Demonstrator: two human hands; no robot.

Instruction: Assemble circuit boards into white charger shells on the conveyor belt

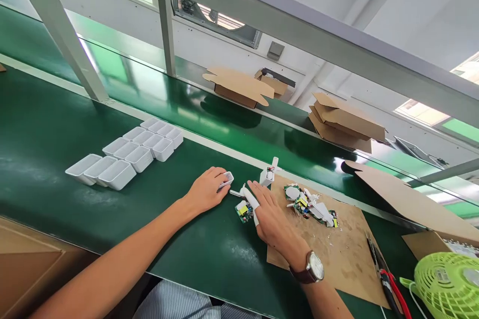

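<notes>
Green counter [202,259]. Left hand [207,190] grasps white box [226,179]; right hand [275,220] by board [243,212], grip unclear. Likely fitting step; next calls for steady box, aligned board.

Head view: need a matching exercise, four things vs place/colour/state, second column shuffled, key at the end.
Things
1. Left hand
2. Wristwatch
3. Fan
4. Single circuit board

Place, colour or state
A. Lime green
B. On the green bench, beside the right hand
C. Fingers around a small white box
D. Worn on the right wrist

Pairs: 1-C, 2-D, 3-A, 4-B
</notes>
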